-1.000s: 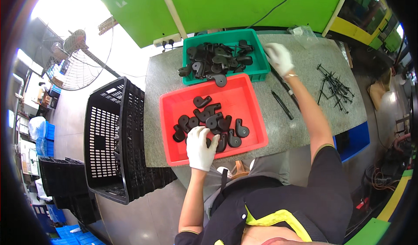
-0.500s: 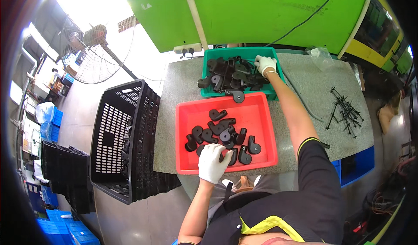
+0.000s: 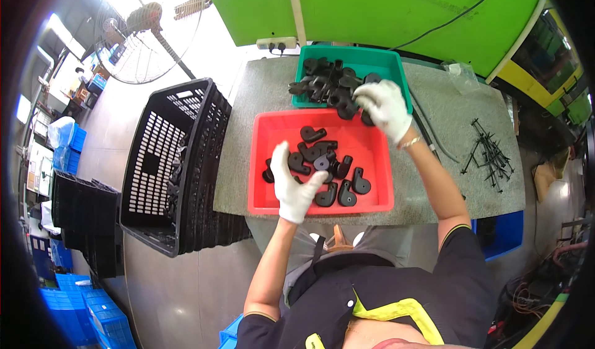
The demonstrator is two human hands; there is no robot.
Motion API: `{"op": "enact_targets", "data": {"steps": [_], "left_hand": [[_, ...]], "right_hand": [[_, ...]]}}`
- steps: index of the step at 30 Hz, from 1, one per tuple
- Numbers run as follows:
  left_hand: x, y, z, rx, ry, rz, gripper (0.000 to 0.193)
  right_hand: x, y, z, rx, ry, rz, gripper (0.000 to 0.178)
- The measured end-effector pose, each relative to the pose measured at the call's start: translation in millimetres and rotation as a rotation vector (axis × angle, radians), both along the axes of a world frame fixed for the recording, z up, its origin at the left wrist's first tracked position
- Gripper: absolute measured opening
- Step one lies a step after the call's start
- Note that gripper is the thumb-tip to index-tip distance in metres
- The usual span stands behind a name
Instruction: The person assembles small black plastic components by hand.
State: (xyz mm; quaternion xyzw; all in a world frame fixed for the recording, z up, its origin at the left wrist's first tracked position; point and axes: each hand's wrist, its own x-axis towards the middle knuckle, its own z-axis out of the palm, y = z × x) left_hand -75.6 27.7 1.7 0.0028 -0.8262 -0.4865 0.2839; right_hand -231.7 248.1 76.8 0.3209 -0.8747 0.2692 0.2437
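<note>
A green panel (image 3: 390, 17) rose behind the grey table (image 3: 409, 200). A black crate (image 3: 197, 169) with many holes was at the left of the table. On the table, the red tray (image 3: 365, 138) was nearer to the person, and the green tray (image 3: 379, 62) was just behind it. The left hand (image 3: 295, 191), in a white glove, was over the left part of the red tray; its thumb was spread wide from the fingers, and it had hold of nothing that could be seen. The gloved right hand (image 3: 389, 110) was at the front right corner of the green tray, with the fingers bent; one cannot tell if it gripped something. Black parts (image 3: 346, 194) lay loosely in the red tray, and others were heaped in the green one. Thin black pins (image 3: 488, 157) lay in a pile at the right.
</note>
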Motion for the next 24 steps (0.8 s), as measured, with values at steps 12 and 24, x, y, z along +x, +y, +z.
{"op": "enact_targets", "data": {"steps": [12, 24], "left_hand": [[-11.5, -3.4, -0.6, 0.350, -0.215, -0.316, 0.040], [-5.2, -24.2, 18.1, -0.772, -0.379, 0.134, 0.028]], "right_hand": [[96.2, -51.9, -78.9, -0.197, -0.271, 0.240, 0.009], [101.0, -24.5, -82.8, 0.094, -0.313, 0.085, 0.008]]}}
